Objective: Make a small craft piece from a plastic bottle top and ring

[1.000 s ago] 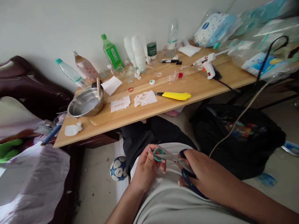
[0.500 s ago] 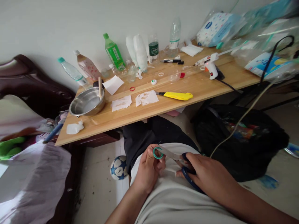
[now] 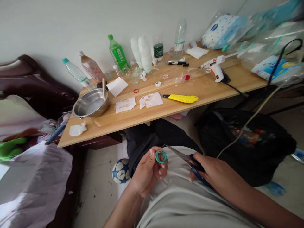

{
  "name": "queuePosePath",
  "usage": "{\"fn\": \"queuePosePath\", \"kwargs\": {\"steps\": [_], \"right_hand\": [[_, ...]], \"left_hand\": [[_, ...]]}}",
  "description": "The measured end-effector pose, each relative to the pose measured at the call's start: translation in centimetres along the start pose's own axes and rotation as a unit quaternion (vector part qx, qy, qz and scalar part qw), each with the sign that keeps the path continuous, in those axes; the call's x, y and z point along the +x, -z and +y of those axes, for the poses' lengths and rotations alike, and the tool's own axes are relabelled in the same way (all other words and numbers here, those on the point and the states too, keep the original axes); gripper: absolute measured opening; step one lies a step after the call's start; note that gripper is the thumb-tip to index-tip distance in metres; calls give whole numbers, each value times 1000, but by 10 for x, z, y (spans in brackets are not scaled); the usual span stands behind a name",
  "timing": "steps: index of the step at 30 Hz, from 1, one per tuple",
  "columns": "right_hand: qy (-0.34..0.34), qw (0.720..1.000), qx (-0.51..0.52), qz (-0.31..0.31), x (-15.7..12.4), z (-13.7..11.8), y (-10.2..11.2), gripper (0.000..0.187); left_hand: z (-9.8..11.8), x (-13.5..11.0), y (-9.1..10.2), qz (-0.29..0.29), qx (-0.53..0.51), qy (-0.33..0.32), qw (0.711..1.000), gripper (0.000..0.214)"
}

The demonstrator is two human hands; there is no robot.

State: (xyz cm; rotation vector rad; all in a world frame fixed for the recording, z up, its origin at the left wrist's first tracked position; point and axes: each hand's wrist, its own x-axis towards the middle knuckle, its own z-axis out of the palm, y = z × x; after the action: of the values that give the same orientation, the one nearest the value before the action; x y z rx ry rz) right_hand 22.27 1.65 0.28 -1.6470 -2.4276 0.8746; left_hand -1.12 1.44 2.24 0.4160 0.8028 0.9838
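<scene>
My left hand [image 3: 148, 169] pinches a small teal plastic ring [image 3: 161, 156] between thumb and fingers, over my lap. My right hand [image 3: 211, 172] grips blue-handled scissors [image 3: 187, 158]; their blades are together and point up-left toward the ring, a short gap away from it. Both hands hover in front of my white shirt, below the front edge of the wooden table [image 3: 133, 118].
On the table lie a yellow utility knife [image 3: 181, 98], a steel bowl [image 3: 91, 106], torn paper pieces [image 3: 137, 103], several plastic bottles [image 3: 118, 57], a glue gun [image 3: 217, 71] and markers. A black bag [image 3: 249, 139] sits right; a small ball [image 3: 120, 171] lies on the floor.
The scissor blades, which were at the ring, have drawn back to the right and closed. The left hand still holds the ring, now turned to face up.
</scene>
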Motion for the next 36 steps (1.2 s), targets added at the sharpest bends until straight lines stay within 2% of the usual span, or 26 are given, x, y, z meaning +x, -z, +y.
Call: {"fn": "queuePosePath", "kwargs": {"steps": [3, 7, 12, 16, 21, 25, 30, 36], "right_hand": [[15, 999, 36, 11, -3, -4, 0, 17], [26, 998, 31, 41, -2, -12, 3, 25], [31, 998, 12, 46, 3, -16, 8, 25], [47, 998, 23, 37, 4, -16, 7, 22], [48, 997, 13, 62, 4, -12, -3, 24], [51, 996, -19, 68, 4, -10, -8, 34], [54, 994, -61, 72, 3, -10, -7, 33], [63, 988, -104, 95, 0, -9, -10, 31]], "left_hand": [[3, 0, 2, 8, 0, -22, 1000, 33], [0, 0, 3, -2, -3, -30, 1000, 29], [-8, 2, 4, -3, 22, -15, 1000, 39], [-13, 2, 5, -6, 38, -30, 999, 43], [-16, 3, 3, 26, 67, -59, 996, 40], [-19, 4, 4, 48, 109, -66, 991, 45], [-21, 6, 6, 75, 148, -60, 984, 54], [-14, 5, 4, 113, 132, -24, 984, 60]]}}
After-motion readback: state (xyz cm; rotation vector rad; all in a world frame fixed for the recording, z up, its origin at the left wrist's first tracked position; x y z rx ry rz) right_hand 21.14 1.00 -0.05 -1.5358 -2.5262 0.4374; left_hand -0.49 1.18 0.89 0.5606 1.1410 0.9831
